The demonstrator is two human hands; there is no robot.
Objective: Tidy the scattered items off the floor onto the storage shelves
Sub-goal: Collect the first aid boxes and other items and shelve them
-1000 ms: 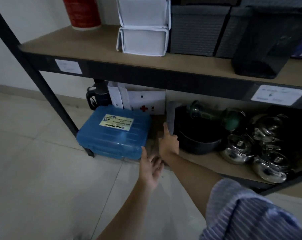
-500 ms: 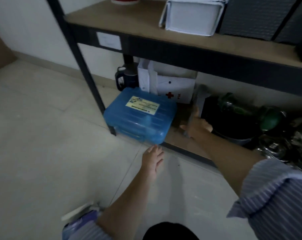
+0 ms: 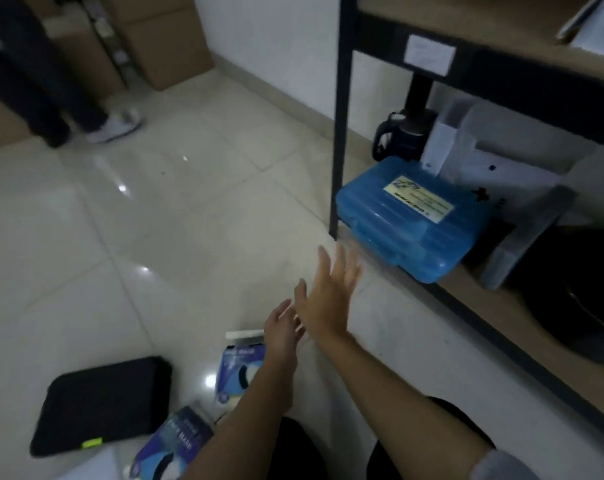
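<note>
Above the tiled floor, both hands are hovering empty with fingers spread, right hand just ahead of left hand. Face-mask boxes and a black pouch are lying on the floor, while a blue case is sitting at the bottom shelf's front corner.

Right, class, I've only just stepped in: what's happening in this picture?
A person crouches by a storage shelf, both arms stretched out above the tiled floor. The right hand and left hand are open and hold nothing. A blue plastic case already sits on the bottom shelf beside a white first-aid box and a dark mug. On the floor near the left hand lie two face-mask boxes and a black pouch, not yet put away.
</note>
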